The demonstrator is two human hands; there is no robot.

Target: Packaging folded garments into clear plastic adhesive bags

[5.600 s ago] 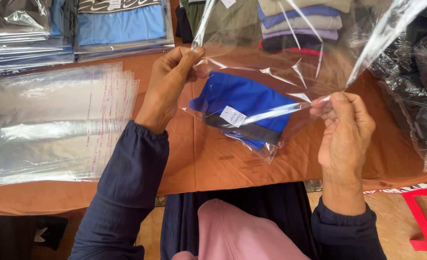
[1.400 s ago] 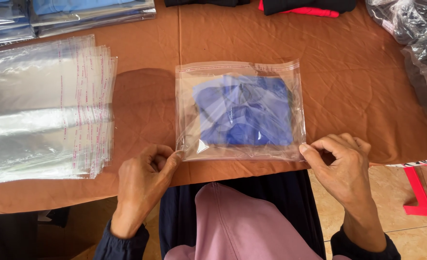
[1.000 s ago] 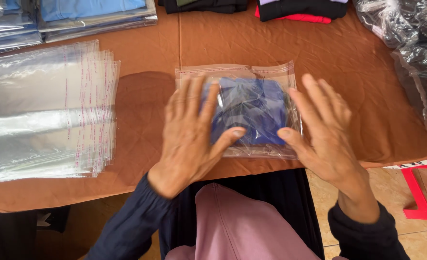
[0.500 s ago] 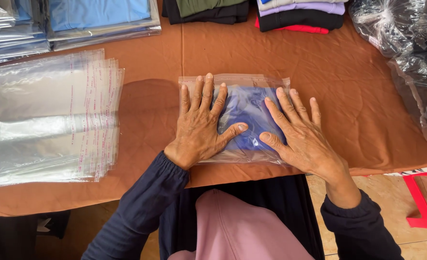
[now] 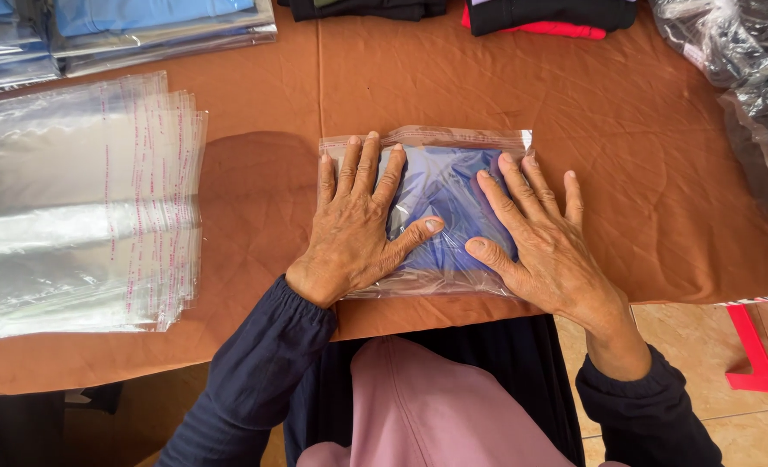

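Observation:
A clear plastic bag (image 5: 440, 143) with a folded blue garment (image 5: 444, 195) inside lies flat on the brown cloth-covered table (image 5: 643, 173), near its front edge. My left hand (image 5: 358, 220) rests palm down on the bag's left half, fingers spread. My right hand (image 5: 535, 238) lies palm down on the right half, fingers spread too. Both hands press on the bag; neither grips anything. Dark sleeves cover both forearms.
A stack of empty clear bags (image 5: 72, 207) with red-dotted strips lies at the left. Bagged blue garments (image 5: 141, 26) are piled at the back left, folded dark and red clothes (image 5: 539, 17) at the back, crumpled plastic-wrapped dark goods (image 5: 747, 78) at the right. A red stool (image 5: 760, 355) stands on the tiled floor.
Earlier I held the bag up open with the garment inside, then laid it flat and pinched its near edge. Both hands have since moved onto the bag and lie flat on it.

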